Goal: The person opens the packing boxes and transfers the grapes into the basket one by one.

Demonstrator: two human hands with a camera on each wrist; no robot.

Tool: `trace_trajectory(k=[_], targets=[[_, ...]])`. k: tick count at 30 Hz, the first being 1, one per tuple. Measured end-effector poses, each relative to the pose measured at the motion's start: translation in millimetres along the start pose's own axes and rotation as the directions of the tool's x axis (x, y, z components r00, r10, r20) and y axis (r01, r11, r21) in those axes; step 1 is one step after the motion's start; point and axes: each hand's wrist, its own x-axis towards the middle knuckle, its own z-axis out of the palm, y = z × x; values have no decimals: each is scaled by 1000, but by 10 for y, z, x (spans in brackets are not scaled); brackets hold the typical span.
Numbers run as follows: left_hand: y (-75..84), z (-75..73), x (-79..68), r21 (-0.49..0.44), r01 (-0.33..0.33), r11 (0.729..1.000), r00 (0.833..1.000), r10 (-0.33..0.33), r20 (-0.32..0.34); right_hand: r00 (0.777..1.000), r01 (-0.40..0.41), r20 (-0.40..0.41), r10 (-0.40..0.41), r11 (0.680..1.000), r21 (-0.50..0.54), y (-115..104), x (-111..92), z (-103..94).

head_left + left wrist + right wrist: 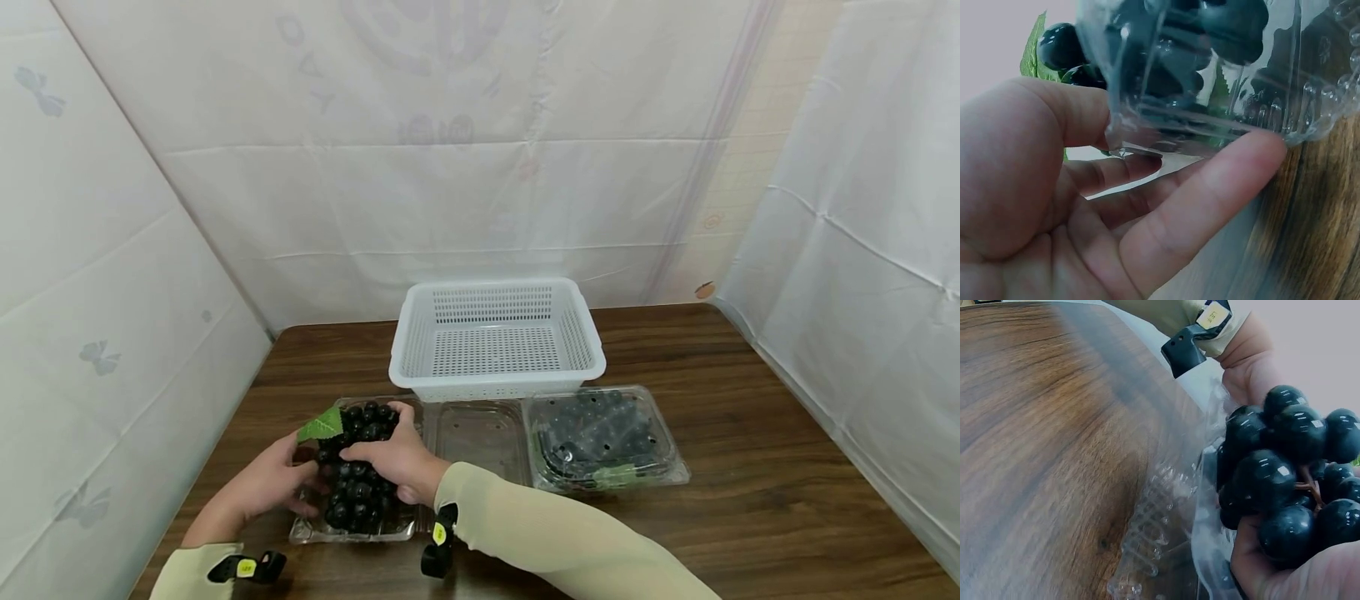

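Inside the open clamshell [406, 527]: black grapes [354, 502], gripped by right hand [397, 458]; left hand [266, 479] pinches clamshell edge. Looks like the grasping step; next likely calls for an even, supported lift.

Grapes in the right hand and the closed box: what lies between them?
In the head view, an open clear plastic lid lies between them. The right hand, holding the grapes, also covers part of that stretch.

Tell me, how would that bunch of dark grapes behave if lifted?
The grapes may be slippery, given their glossy skins. The bunch might sag a little, since the stem between them looks thin. Any loose one would probably roll, being round.
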Motion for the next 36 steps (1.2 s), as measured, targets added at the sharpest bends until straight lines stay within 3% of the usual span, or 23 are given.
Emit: trace_trajectory(k=[16, 25, 31, 36], targets=[[-2, 29, -9, 25, 1, 1000, 1000, 0, -20, 1000, 6, 20, -6, 1000, 14, -29, -44, -21], [78, 37, 17, 34, 77, 996, 996, -76, -46, 999, -1, 53, 1, 1000, -1, -96, -96, -78], [68, 48, 24, 39, 26, 999, 999, -25, -26, 998, -4, 68, 3, 1000, 14, -206, -162, -132], [58, 41, 17, 44, 24, 999, 999, -22, -31, 997, 15, 72, -17, 999, 33, -276, -209, -163]])
